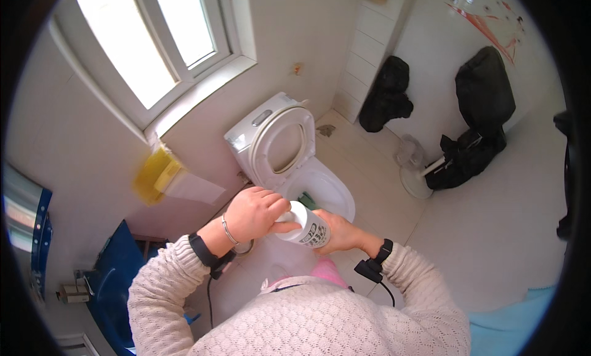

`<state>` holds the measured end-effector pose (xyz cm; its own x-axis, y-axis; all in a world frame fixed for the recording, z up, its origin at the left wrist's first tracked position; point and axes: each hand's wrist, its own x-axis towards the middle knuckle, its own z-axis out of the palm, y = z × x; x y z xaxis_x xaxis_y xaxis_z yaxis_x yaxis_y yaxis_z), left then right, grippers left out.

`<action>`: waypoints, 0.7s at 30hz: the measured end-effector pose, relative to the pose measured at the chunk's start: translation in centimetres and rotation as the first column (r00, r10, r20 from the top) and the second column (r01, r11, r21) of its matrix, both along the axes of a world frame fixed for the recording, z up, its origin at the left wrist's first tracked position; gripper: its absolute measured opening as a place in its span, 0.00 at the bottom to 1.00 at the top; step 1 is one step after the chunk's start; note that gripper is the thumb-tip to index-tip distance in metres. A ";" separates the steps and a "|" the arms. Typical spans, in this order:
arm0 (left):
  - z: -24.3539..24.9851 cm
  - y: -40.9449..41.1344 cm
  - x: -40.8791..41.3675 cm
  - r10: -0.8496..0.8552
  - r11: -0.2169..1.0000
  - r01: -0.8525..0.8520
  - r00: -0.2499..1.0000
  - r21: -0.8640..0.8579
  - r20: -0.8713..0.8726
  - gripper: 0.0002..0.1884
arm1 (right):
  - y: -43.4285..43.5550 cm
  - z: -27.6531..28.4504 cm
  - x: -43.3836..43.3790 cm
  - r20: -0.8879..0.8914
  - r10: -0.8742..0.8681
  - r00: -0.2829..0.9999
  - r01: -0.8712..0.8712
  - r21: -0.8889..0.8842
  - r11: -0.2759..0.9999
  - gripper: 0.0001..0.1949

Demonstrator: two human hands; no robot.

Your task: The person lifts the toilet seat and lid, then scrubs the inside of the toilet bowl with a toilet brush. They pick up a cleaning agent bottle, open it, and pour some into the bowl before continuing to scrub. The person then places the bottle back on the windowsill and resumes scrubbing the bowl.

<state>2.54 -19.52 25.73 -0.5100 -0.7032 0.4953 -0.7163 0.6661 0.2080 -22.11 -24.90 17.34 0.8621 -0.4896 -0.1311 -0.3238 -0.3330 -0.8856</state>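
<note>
My right hand grips the side of a white cylindrical canister that bears dark printed writing. It is tilted, with its white top turned toward my left hand. The fingers of that hand are bent over the canister's top, the thumb at its mouth; whether they pinch something there is hidden. Just beyond the canister stands a white toilet bowl, its seat and lid raised against the tank. A green object, partly hidden by the canister, shows in the bowl.
Left of the toilet, a yellow holder with white paper is on the wall below the window. A blue washbasin stands lower left. Black-wrapped objects and a round white base are at right. Light-blue cloth lies lower right.
</note>
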 end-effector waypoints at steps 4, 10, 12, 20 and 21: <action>1.0 -3.0 -3.3 -0.057 0.994 0.069 0.989 -0.086 0.133 0.15 | -1.9 -1.2 -2.9 0.039 0.077 0.996 -0.079 0.043 0.996 0.39; -2.6 -7.0 -6.4 0.171 0.979 -0.183 0.978 0.094 0.117 0.12 | -3.9 -4.3 -5.4 0.031 -0.184 0.982 0.185 -0.026 0.982 0.39; -4.0 -7.2 -7.9 0.383 0.852 -0.416 0.909 0.319 0.162 0.17 | -5.1 -6.0 -6.8 0.037 -0.244 0.969 0.246 -0.157 0.956 0.38; -1.8 -10.1 -11.1 0.124 0.734 -0.107 0.992 0.670 0.022 0.10 | -9.9 -8.7 -11.7 0.049 -0.221 0.974 0.226 -0.242 0.944 0.34; -1.6 -10.4 -11.1 0.126 0.725 -0.129 0.991 0.676 0.053 0.10 | -10.2 -8.4 -11.8 0.047 -0.202 0.978 0.207 -0.240 0.948 0.34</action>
